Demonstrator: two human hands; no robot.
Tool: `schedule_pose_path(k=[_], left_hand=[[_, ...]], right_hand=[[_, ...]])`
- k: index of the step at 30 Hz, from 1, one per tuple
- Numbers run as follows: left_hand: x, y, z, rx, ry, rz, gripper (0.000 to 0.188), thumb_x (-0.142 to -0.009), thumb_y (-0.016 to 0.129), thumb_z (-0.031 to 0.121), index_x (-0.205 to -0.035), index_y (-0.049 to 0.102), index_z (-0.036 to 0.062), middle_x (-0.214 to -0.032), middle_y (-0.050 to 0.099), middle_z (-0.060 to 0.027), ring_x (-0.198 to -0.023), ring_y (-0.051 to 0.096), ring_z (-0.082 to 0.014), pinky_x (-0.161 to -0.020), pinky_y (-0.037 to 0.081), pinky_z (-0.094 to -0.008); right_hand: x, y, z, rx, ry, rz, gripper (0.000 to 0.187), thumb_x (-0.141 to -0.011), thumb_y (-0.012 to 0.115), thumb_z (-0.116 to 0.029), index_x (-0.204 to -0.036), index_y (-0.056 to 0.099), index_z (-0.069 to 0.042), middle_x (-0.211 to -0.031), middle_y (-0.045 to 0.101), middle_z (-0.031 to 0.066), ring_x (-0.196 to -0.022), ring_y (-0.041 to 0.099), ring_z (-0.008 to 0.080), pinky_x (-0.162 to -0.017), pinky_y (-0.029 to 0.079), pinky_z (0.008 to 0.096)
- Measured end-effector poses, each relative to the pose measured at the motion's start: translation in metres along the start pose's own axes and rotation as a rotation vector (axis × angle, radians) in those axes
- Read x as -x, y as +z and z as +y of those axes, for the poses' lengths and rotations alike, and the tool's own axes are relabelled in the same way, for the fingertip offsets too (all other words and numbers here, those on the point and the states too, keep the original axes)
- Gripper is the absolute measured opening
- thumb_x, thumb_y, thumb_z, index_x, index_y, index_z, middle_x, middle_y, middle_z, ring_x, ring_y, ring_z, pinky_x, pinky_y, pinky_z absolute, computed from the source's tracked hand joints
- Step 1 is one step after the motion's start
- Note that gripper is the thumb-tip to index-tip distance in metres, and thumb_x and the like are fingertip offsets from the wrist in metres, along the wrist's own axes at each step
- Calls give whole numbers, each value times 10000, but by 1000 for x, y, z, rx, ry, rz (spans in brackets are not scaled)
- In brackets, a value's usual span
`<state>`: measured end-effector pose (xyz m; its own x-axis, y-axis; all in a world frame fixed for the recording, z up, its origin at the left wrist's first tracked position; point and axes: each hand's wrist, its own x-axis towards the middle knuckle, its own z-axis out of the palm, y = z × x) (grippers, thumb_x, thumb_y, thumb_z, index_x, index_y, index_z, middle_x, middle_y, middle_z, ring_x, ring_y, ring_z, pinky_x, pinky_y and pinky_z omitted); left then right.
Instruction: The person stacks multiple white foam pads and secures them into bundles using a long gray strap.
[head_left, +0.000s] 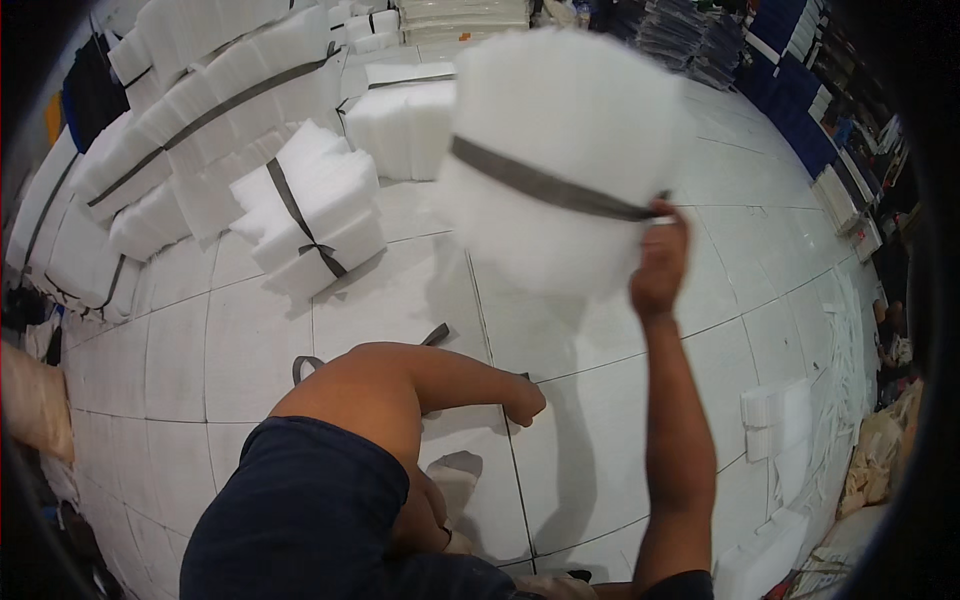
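My right hand [660, 260], raised on the right, grips the dark strap [545, 185] tied round a bundle of white foam sheets [570, 110]. The bundle hangs tilted above the floor and is blurred by motion. My left hand [525, 402] is closed, low over the tiles in the middle. A small dark bit shows at its fingers, too little to name. A loose dark strap [436, 334] lies partly behind my left forearm, with a curved strap piece [304, 369] on its other side.
A strapped white foam bundle [310, 205] stands on the tiled floor [260, 350] at the left. More strapped bundles [220, 110] are piled behind it. White sheets and strips [790, 435] lie at the right. Dark blue stacks [795, 110] line the far right.
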<state>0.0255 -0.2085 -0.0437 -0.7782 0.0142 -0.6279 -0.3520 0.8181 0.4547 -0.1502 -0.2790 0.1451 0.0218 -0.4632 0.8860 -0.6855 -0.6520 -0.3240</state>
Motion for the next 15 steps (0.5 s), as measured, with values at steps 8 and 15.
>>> schedule_pose_path(k=[8, 15], left_hand=[[-14, -10, -9, 61, 8, 102, 328, -807, 592, 260, -997, 702, 16, -1011, 698, -179, -991, 654, -358, -853, 508, -455], [-36, -42, -94, 72, -336, 345, 253, -757, 646, 242, -898, 678, 33, -952, 693, -183, -892, 668, -372, -778, 535, -456]], right_hand=[[144, -9, -17, 62, 253, -957, 152, -789, 732, -164, -757, 621, -65, -989, 687, 86, -998, 623, 298, -877, 500, 429], [162, -181, 22, 703, 686, -1495, 285, -901, 584, -352, -1004, 642, -93, -1001, 652, 130, -999, 624, 326, -832, 507, 461]])
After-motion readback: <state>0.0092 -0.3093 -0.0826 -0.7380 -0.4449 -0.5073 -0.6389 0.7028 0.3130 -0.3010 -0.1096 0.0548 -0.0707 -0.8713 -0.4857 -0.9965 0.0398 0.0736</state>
